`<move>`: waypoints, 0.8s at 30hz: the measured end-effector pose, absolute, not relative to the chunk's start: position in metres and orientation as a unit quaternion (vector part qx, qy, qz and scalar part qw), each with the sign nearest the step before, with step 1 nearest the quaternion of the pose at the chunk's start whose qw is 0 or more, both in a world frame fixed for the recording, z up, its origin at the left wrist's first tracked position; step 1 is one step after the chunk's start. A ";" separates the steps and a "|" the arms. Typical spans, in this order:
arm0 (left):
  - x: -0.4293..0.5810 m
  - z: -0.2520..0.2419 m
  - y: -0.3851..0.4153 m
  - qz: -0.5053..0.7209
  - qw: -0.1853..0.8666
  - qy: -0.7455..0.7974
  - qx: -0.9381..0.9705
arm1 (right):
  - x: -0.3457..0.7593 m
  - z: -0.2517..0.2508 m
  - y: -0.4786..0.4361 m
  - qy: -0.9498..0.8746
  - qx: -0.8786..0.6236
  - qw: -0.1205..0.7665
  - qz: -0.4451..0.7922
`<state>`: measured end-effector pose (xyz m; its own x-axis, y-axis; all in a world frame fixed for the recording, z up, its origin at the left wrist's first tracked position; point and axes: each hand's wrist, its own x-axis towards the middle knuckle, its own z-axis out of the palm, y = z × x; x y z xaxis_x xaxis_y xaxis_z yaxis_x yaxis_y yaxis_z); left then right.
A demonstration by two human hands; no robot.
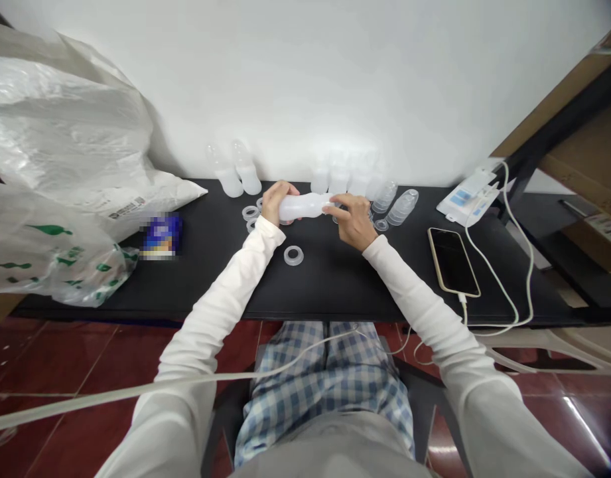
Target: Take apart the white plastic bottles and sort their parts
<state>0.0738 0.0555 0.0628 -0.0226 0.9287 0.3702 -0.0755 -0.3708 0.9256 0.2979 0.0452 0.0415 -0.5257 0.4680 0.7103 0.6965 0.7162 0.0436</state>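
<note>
A frosted white baby bottle [302, 206] lies sideways in the air above the black table. Wrapped round its left end is my left hand [276, 201]. Thumb and fingers of my right hand [353, 219] pinch the neck at its right end; whether a small part sits between them is hard to make out. Below the bottle, a translucent screw ring [293, 255] lies flat on the table. More such rings [250, 213] lie beside my left hand, partly hidden by it. Clear domed caps [403, 207] stand to the right of my right hand.
Two capped bottles [246, 169] stand by the wall at left, and several white bottles [339, 174] behind my right hand. Plastic bags [61, 139] and a blue packet [163, 234] occupy the left. A charging phone [453, 262], cables and a white power strip [468, 196] lie at right.
</note>
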 end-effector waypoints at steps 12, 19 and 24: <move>0.073 0.073 0.049 0.601 0.353 0.352 0.625 | 0.310 0.055 0.041 -0.864 -0.406 0.277 -0.109; 0.057 0.073 0.070 0.527 0.550 0.468 0.448 | 0.329 0.057 0.047 -0.808 -0.438 0.351 -0.177; 0.054 0.075 0.072 0.593 0.557 0.431 0.390 | 0.333 0.055 0.050 -0.760 -0.475 0.412 -0.167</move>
